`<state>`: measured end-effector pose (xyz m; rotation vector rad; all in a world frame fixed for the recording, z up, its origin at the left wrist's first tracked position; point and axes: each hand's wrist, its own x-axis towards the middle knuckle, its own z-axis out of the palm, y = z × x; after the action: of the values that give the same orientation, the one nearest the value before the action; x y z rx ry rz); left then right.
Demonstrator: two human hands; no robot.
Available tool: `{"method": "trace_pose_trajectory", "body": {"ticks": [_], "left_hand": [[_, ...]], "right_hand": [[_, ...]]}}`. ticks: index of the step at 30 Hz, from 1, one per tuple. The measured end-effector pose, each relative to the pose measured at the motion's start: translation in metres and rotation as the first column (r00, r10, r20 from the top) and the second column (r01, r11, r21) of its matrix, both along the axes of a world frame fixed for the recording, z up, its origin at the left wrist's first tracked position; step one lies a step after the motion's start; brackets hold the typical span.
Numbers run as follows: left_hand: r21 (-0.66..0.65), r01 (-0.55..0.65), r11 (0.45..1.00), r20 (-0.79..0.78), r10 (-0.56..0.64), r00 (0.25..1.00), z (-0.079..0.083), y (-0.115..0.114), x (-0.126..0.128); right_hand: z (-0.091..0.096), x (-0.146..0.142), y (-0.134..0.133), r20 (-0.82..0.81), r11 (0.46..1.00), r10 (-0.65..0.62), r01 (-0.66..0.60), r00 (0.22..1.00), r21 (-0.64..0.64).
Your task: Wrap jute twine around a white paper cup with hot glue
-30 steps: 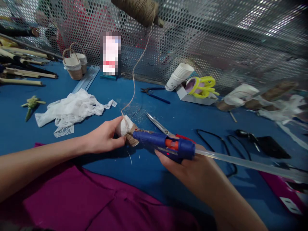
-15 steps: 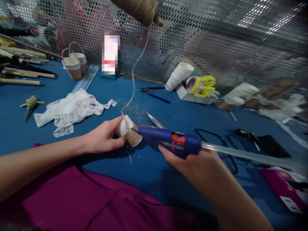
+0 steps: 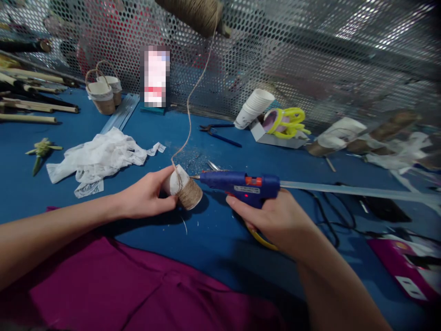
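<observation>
My left hand (image 3: 151,195) is closed around a small paper cup (image 3: 190,194), tilted on its side. Brown twine covers part of the cup; the rest is white. A strand of twine (image 3: 189,108) runs from the cup up to a big twine spool (image 3: 196,16) by the mesh. In my right hand (image 3: 272,214) is a blue hot glue gun (image 3: 241,181), gripped by its handle, a red light showing. A long clear glue stick (image 3: 330,187) sticks out of its back. The gun's metal nozzle is at the twine-wrapped side of the cup; whether it touches, I cannot tell.
White lace ribbon (image 3: 103,154) lies in a heap at left, before two twine-wrapped cups with handles (image 3: 103,97). Blue-handled pliers (image 3: 220,134), stacked paper cups (image 3: 254,108) and a box with yellow tubing (image 3: 285,126) stand farther back. Scissor blades (image 3: 212,165) show behind the gun.
The glue gun has swung to a more level angle, its nozzle shifting slightly up and back along the cup. My left hand keeps the cup nearly still.
</observation>
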<state>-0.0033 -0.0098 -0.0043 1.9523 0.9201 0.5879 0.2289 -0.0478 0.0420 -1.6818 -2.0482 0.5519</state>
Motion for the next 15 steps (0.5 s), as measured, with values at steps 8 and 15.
{"method": "trace_pose_trajectory", "body": {"ticks": [8,15], "left_hand": [[0.026,-0.001,1.000,-0.026,0.001,1.000,0.0008,0.0013,-0.0003],[0.033,-0.008,0.999,-0.044,0.009,0.999,0.0031,-0.0004,0.0005]], "right_hand": [[0.0061,-0.0091,-0.0021,-0.144,0.957,-0.180,0.139,0.973,-0.256],[0.0100,-0.0073,-0.0043,-0.125,0.945,-0.147,0.101,0.981,-0.312]]}}
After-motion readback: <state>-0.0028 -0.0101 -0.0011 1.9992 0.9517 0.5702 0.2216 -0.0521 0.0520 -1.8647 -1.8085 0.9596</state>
